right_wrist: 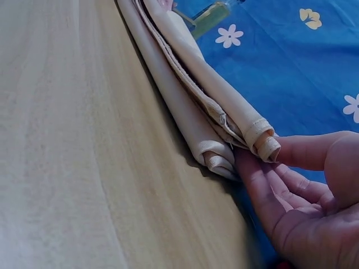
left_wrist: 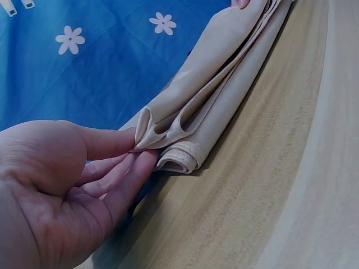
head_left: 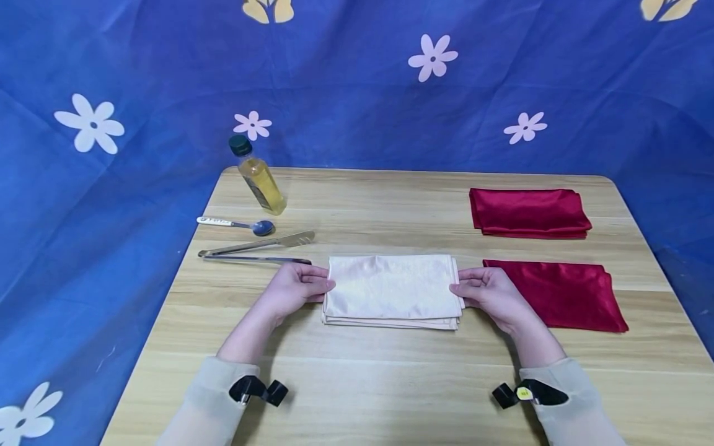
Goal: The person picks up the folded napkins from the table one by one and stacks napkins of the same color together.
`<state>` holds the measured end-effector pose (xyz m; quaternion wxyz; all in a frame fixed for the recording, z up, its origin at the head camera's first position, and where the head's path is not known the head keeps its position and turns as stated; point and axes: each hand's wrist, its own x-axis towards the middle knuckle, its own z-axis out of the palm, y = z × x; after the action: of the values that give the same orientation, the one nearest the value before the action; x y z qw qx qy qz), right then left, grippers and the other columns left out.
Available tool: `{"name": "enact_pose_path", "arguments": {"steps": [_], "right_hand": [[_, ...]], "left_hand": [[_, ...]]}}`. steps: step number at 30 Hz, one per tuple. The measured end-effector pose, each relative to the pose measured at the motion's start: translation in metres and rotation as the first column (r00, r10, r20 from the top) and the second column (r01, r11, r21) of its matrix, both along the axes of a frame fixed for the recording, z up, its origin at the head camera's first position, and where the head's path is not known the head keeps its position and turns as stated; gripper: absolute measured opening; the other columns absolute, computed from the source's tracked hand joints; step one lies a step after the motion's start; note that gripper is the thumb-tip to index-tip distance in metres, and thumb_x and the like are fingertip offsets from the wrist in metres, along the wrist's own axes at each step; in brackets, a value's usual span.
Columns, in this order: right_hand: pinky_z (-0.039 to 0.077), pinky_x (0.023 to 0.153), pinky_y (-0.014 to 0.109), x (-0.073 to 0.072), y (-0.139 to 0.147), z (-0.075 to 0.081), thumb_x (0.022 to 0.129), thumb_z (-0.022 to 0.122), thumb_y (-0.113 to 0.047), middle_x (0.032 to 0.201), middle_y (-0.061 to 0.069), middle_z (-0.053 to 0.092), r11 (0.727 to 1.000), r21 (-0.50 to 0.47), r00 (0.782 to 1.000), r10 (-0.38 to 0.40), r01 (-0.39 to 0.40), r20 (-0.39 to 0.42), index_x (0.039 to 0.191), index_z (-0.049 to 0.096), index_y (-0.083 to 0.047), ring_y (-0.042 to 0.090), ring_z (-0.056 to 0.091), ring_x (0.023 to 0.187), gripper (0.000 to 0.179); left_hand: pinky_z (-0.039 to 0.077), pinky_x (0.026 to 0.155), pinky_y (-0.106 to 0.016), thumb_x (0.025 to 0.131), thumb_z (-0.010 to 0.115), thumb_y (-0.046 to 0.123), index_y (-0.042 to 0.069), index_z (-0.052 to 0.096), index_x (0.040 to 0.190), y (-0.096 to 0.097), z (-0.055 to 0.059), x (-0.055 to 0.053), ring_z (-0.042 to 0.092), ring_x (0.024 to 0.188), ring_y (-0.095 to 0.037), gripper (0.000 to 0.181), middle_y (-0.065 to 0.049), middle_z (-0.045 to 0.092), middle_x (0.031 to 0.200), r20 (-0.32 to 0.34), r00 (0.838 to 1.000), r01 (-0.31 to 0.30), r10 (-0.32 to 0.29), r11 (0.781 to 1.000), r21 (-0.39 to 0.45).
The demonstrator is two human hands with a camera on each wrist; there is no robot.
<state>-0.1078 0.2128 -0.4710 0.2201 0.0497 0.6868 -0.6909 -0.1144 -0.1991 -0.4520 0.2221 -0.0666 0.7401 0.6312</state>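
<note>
A folded cream satin cloth [head_left: 392, 288] lies in several layers near the middle of the table in the head view. My left hand [head_left: 298, 288] pinches its left end between thumb and fingers. At the opposite end my right hand [head_left: 488, 294] pinches the layers the same way. In the left wrist view, the left hand [left_wrist: 73, 185] has its thumb on the upper fold of the cloth [left_wrist: 224, 67], fingers beneath. The right wrist view has the right hand [right_wrist: 308, 196] gripping the upper layers of the cloth [right_wrist: 190, 73], with a rolled lower fold beside the fingers.
Two folded dark red satin cloths, a far one [head_left: 530, 212] and a near one [head_left: 563, 294], lie at the right. On the left are an oil bottle [head_left: 262, 184], a spoon [head_left: 263, 228] and metal tongs [head_left: 256, 246]. A blue flowered curtain [head_left: 346, 93] hangs behind the table [head_left: 368, 384].
</note>
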Motion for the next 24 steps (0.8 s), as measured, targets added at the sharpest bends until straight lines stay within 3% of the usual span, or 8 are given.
{"name": "enact_pose_path", "arguments": {"steps": [6,14,24], "right_hand": [[0.065,0.081,0.034,0.002,0.002,0.007,0.095,0.075,0.004,0.11,0.018,0.075,0.998,0.059,1.0,0.002,-0.001,-0.02,0.132,0.057,0.021,0.015,0.075,0.09,0.044],[0.064,0.083,0.036,0.004,0.006,0.015,0.097,0.074,0.004,0.116,0.024,0.073,0.998,0.066,0.999,0.021,-0.018,-0.045,0.133,0.056,0.021,0.016,0.076,0.093,0.043],[0.063,0.087,0.039,0.003,0.029,0.033,0.099,0.073,0.0,0.121,0.032,0.07,0.994,0.108,0.995,0.028,-0.017,-0.099,0.134,0.056,0.02,0.028,0.078,0.097,0.044]], "left_hand": [[0.065,0.082,-0.036,0.096,0.076,-0.002,-0.017,0.064,0.126,-0.002,0.001,0.0,0.075,0.091,-0.018,0.036,-0.02,0.076,0.106,0.003,1.0,0.005,-0.005,1.0,0.001],[0.065,0.083,-0.038,0.096,0.075,-0.005,-0.018,0.064,0.125,-0.006,0.004,-0.001,0.076,0.092,-0.02,0.034,-0.023,0.076,0.105,-0.027,0.999,0.025,-0.024,1.0,0.013],[0.064,0.086,-0.041,0.097,0.077,0.001,-0.015,0.065,0.127,-0.014,0.025,-0.006,0.076,0.099,-0.029,0.036,-0.025,0.074,0.114,-0.048,0.998,0.047,-0.049,0.998,-0.028]]}}
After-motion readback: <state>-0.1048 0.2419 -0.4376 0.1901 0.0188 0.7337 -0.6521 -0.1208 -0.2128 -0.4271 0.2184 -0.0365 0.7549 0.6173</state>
